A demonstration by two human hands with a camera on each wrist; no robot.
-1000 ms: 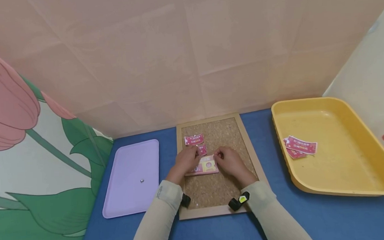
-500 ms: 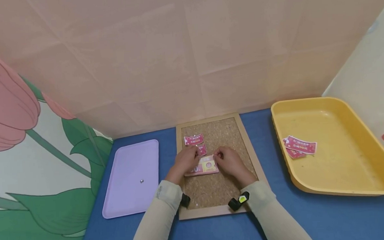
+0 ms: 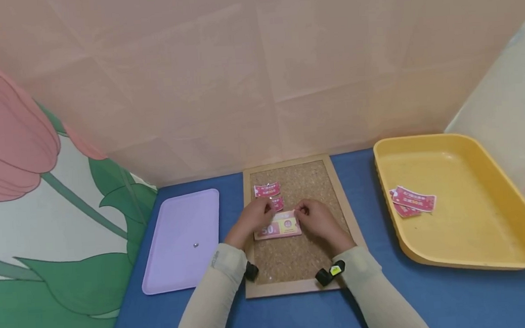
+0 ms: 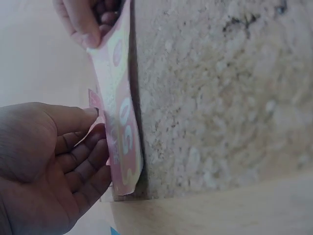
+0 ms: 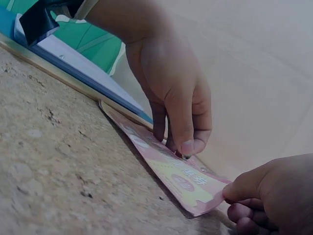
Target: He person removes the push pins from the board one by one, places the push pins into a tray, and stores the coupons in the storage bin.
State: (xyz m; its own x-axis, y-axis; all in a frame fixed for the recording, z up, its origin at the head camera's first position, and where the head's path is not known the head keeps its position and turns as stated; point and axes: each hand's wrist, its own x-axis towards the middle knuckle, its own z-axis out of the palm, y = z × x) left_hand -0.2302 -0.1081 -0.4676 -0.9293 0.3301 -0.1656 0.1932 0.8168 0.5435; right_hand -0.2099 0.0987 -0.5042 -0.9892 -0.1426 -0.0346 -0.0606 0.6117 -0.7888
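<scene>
While I watch from my end through the head camera, both hands are at the middle of the corkboard (image 3: 290, 264), on a pink-and-yellow 50 coupon (image 3: 279, 228). It lies on the cork, left of centre, below two pinned coupons, the upper coupon (image 3: 267, 190) and the lower coupon (image 3: 279, 203). Left wrist view: dark shadow along its lower edge; I judge it not quite flat.

Left hand (image 3: 254, 218): thumb and forefinger drawn together at the coupon's top edge, other fingers loosely bent. Something small and dark shows under the thumb; probably a thumbtack (image 5: 186, 157), too small to be sure. Right hand (image 3: 320, 221): fingers folded in, thumb and finger pinching the coupon's upper right corner.

Change over the last half second: slight. My left hand has eased off the print, so the whole "50" now reads where its first digit was covered. Right hand's pinch unaltered. I read this as fine adjustment at the top edge, the right steadying; fixing probably unfinished, with neither hand yet free of the coupon.

Elsewhere on the blue surface (image 3: 270, 319): lilac tray (image 3: 174, 267) to the left, bearing a small metal tack (image 3: 195, 245); yellow tray (image 3: 475, 222) to the right, with loose coupons (image 3: 415, 199) overlapping near its left wall.
</scene>
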